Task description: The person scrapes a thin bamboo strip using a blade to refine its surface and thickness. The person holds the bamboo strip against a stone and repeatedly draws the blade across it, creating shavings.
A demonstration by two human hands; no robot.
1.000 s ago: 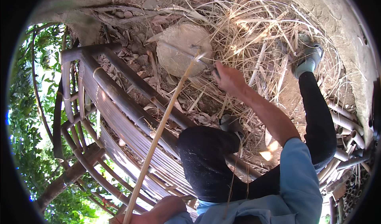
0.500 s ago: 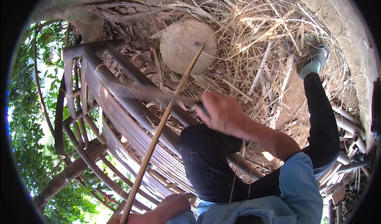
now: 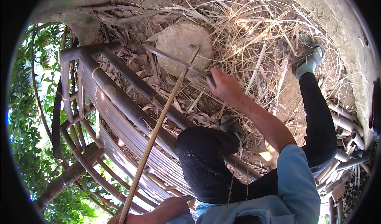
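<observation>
My right hand (image 3: 224,85) is closed around the dark handle of a long-bladed knife (image 3: 166,55). Its blade points up and left and crosses a long bamboo strip (image 3: 158,125) close to the strip's far tip. That strip slants from the lower edge up toward a round wooden stump (image 3: 170,37), and its tip overlaps the stump's flat top in the picture. At the lower edge, my left hand (image 3: 119,217) grips the near end of the strip; part of this hand is cut off by the frame.
A bamboo bench (image 3: 131,105) runs along my left side, beside my bent knee. Pale shavings (image 3: 254,29) lie heaped right of the stump. A rough wall (image 3: 337,21) and several stacked bamboo poles (image 3: 347,124) stand at the right. A tree trunk (image 3: 71,5) is at upper left.
My right hand has moved up and slightly right with the knife, bringing the blade from midway up the strip to near its far tip. My left hand keeps its hold.
</observation>
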